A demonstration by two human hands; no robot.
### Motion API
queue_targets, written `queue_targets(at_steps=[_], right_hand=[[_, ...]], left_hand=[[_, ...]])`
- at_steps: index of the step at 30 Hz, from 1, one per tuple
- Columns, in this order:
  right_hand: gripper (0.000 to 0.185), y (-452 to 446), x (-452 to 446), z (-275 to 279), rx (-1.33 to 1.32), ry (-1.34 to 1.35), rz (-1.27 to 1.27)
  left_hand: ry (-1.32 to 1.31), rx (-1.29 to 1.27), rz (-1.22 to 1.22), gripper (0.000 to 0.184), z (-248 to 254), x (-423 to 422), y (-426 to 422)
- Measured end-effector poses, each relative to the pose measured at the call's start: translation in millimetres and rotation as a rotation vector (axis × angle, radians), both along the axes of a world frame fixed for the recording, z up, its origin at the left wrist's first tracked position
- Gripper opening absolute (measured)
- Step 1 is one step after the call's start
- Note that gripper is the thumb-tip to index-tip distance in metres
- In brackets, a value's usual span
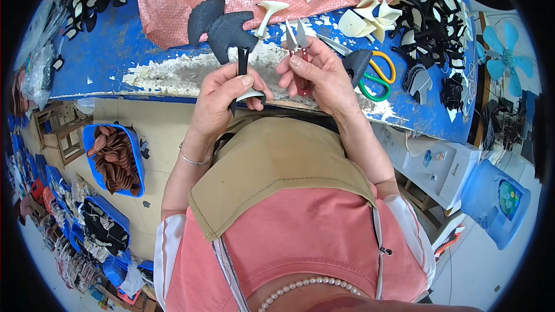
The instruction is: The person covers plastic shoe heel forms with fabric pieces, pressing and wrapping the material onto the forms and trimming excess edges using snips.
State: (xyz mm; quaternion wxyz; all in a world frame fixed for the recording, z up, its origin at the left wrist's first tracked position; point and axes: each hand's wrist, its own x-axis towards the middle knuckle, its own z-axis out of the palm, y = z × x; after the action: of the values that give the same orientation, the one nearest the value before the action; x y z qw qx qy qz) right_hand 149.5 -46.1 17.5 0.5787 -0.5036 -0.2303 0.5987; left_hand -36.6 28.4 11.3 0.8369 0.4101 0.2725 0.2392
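Observation:
My left hand (226,93) is closed, pinching a narrow black piece (243,60) between thumb and fingers. The piece has a pale, curved part at its lower end and looks like a small heel with black covering. In my right hand (321,72) is a pair of thread snips (302,63) with red handles, blades pointing away from me and spread apart. Just beyond my left hand lie black leather-like cut pieces (231,30). A cream shoe heel (269,14) lies beside them, between the black pieces and the snips.
Cream heels (370,20) sit at the back, some on a pink woven sack (173,6). Scissors with green and orange handles (376,88) lie right of my right hand. Black pieces (425,17) heap at the right. A blue basket (140,167) of brown pieces stands on the floor, left.

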Motion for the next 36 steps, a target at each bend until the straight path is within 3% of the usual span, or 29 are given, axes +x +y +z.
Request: queue_targets(at_steps=[13,23,36], right_hand=[[0.038,-4.7,-0.4,5.7,0.079,-0.243,0.090],[0.028,-9.7,-4.4,14.0,-0.005,-0.193,0.364],[0.026,-7.4,-5.2,28.0,-0.057,-0.512,0.489]], left_hand=[[0.007,0.165,0.020,0.020,7.0,-0.1,-0.4],[-0.065,-0.065,0.071,0.035,5.9,1.4,0.3],[0.050,0.158,0.036,0.038,6.8,1.0,2.0]])
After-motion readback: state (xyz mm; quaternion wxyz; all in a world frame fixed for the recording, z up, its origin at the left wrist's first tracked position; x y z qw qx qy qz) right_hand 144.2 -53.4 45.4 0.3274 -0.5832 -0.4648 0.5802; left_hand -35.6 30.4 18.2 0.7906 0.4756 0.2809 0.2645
